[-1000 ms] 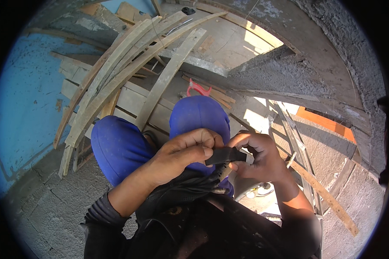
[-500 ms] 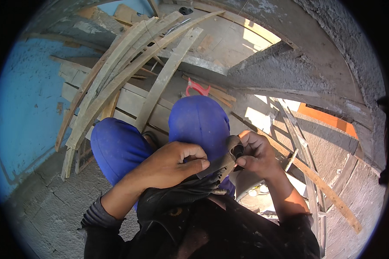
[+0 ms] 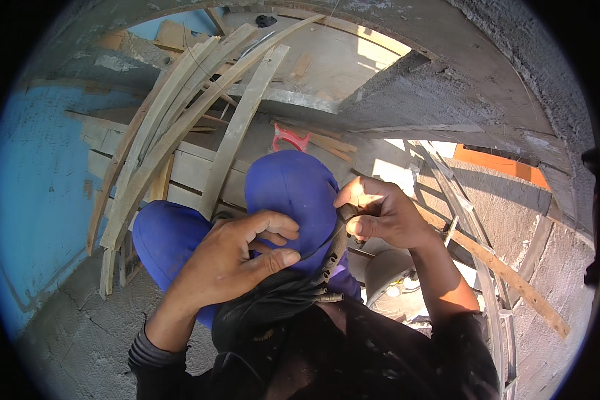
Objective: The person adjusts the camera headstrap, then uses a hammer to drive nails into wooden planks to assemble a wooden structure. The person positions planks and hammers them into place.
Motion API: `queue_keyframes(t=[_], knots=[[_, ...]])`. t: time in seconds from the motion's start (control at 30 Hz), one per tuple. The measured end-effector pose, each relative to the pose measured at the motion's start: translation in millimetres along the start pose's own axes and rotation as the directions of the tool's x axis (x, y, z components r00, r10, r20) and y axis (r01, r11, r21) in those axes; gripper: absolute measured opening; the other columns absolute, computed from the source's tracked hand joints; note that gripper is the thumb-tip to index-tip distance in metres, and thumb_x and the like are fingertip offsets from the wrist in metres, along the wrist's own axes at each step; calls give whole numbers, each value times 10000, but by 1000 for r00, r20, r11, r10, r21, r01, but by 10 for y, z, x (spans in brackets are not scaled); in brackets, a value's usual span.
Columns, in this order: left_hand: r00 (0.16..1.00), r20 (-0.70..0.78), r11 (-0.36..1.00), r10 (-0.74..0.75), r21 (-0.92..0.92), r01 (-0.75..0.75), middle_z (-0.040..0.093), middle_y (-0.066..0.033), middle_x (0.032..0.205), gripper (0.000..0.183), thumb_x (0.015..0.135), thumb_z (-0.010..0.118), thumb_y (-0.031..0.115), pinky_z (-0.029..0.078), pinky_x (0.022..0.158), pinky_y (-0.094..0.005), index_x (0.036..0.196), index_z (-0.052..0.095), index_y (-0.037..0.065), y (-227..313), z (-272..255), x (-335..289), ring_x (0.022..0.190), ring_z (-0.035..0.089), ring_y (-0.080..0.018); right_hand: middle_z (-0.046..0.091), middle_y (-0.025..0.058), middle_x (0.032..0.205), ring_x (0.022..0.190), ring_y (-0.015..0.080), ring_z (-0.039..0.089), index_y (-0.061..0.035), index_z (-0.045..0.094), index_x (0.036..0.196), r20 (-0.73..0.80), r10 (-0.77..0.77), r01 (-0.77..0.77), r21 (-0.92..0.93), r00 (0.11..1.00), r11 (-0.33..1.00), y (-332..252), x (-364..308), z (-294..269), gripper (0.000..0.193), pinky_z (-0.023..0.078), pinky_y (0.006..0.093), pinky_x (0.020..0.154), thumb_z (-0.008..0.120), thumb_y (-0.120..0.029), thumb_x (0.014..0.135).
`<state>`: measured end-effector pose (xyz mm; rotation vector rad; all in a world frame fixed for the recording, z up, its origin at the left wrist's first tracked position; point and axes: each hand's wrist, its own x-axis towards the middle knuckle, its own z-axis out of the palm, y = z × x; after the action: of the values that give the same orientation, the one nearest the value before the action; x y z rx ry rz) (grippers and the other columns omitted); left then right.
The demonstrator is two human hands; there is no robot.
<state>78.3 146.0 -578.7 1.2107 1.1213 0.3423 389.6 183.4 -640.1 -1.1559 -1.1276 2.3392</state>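
My right hand [image 3: 387, 217] pinches the top end of a dark brown, tube-like strip [image 3: 338, 247] between thumb and fingers. Several short hollow ends stick out along the strip's lower part, against my black clothing; its exact kind is unclear. My left hand [image 3: 243, 257] is just left of it, fingers half curled and thumb apart, with no object visible in its grasp. A thin dark line, perhaps a cord or an edge, runs from near the left thumb toward the strip. Both hands hover over my lap, close to my bent knees in blue trousers [image 3: 290, 183].
Long curved wooden strips [image 3: 173, 127] lean at the left beside a blue panel [image 3: 43, 167]. A red-handled tool [image 3: 290, 138] lies past my knees. A pale bucket [image 3: 388, 270] stands by my right forearm. Wooden slats [image 3: 493, 280] and a rough concrete wall [image 3: 440, 100] are at the right.
My left hand has opened, its thumb and fingers spreading from a near-pinch. My right hand has shifted slightly left and up with the strip's end, and the view has tilted slightly.
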Motion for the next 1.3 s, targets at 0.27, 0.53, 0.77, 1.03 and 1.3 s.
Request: queue_keyframes(t=[0.27, 0.53, 0.77, 1.03, 1.3], knots=[[942, 333, 911, -39, -375, 170, 745, -42, 999, 267, 1046, 749, 189, 562, 832, -295, 1210, 665, -5, -17, 492, 875, 940, 724, -134, 753, 78, 1057, 951, 182, 708, -69, 686, 1335, 51, -7, 42, -729, 999, 683, -569, -265, -512, 522, 562, 338, 849, 907, -172, 874], [974, 210, 814, -81, -550, 186, 694, -19, 917, 201, 1046, 708, 161, 529, 772, -252, 1177, 647, 22, -165, 210, 678, 804, 667, -96, 782, 57, 1095, 977, 172, 713, -104, 753, 1330, -172, -257, 135, -516, 951, 846, -554, -421, -1088, 507, 584, 329, 821, 917, -170, 855], [958, 287, 553, -10, -796, 244, 609, -40, 1013, 175, 1071, 633, 127, 585, 869, -365, 1226, 604, 53, -247, 325, 662, 893, 620, -151, 684, 133, 1439, 1324, 318, 658, -115, 532, 1563, 5, -255, 140, -846, 967, 514, -230, 71, -391, 772, 506, 464, 1142, 882, -260, 890], [973, 226, 357, 45, -914, 196, 583, -53, 1027, 158, 1061, 630, 136, 572, 946, -452, 1212, 622, 89, -412, 307, 588, 976, 617, -200, 696, 100, 1333, 1264, 222, 644, -35, 540, 1517, 30, -274, 274, 10, 961, 962, 215, 151, -133, 601, 477, 385, 1123, 781, -304, 1037], [962, 249, 332, 110, -922, 201, 593, -50, 1026, 205, 1077, 616, 142, 572, 934, -430, 1269, 631, 71, -410, 353, 569, 931, 619, -180, 742, 126, 1176, 1080, 309, 718, -61, 719, 1293, -194, -633, 243, -809, 749, 536, 52, 3, -304, 486, 559, 398, 961, 736, 51, 821]])
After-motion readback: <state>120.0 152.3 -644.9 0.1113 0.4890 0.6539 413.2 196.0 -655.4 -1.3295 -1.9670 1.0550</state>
